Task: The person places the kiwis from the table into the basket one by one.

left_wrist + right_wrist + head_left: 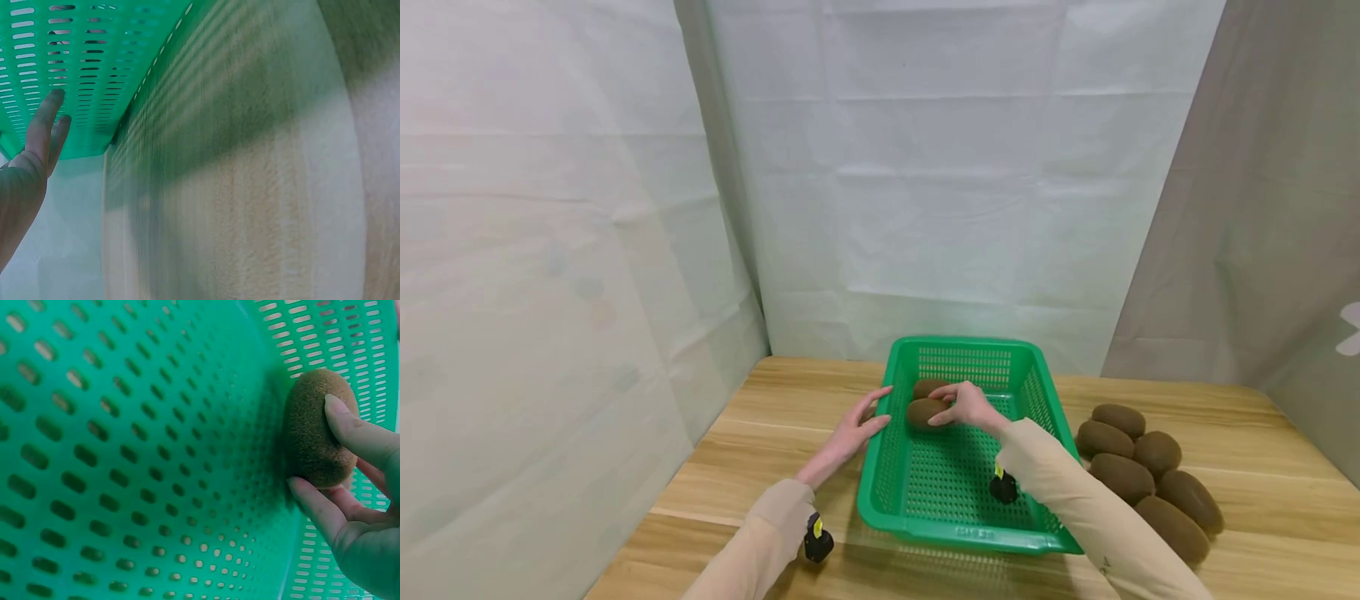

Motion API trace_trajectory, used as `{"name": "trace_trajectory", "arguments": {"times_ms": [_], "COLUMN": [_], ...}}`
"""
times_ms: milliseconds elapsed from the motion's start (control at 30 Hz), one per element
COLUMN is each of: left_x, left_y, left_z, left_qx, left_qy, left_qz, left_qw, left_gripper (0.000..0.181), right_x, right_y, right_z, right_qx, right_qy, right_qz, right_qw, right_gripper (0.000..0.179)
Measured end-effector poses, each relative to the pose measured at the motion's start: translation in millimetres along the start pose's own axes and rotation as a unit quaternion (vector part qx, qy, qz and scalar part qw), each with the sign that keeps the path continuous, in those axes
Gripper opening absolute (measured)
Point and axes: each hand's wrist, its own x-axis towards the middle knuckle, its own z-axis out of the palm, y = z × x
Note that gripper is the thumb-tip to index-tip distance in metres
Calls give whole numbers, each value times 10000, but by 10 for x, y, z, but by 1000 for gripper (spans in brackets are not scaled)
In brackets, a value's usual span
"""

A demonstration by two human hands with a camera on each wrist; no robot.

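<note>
A green plastic basket [970,533] with slotted walls stands on the table. Inside it, near the left wall, my right hand [972,407] grips a brown fuzzy kiwi [925,414] between thumb and fingers. The right wrist view shows this kiwi [315,434] low by the basket floor, the thumb across its side. Behind it lies a second kiwi [928,387], partly hidden by the held one and the hand. My left hand [852,427] is at the basket's left side, its fingers extended. In the left wrist view, fingertips [56,97] lie against the outer slotted wall.
Several more kiwis [1122,477] lie grouped on the wooden table [1262,467] right of the basket, close to its right wall. Pale cloth sheets [925,208] hang behind the table and on both sides.
</note>
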Motion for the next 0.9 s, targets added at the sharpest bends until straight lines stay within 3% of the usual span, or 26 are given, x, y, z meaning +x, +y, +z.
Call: {"name": "trace_trajectory", "arguments": {"times_ms": [167, 433, 900], "left_x": [51, 64, -37], "left_y": [-166, -185, 112], "left_z": [-29, -39, 11], "left_qx": [125, 235, 282], "left_qy": [101, 210, 4], "left_qz": [7, 142, -7], "left_qw": [9999, 9994, 9996], "left_gripper": [50, 50, 50], "right_x": [-2, -9, -11], "right_y": [34, 26, -17], "right_z": [28, 63, -3], "right_qx": [60, -195, 236], "right_qy": [33, 55, -213], "right_qz": [35, -70, 141], "right_qw": [10000, 9998, 9994], "right_gripper": [41, 42, 44]}}
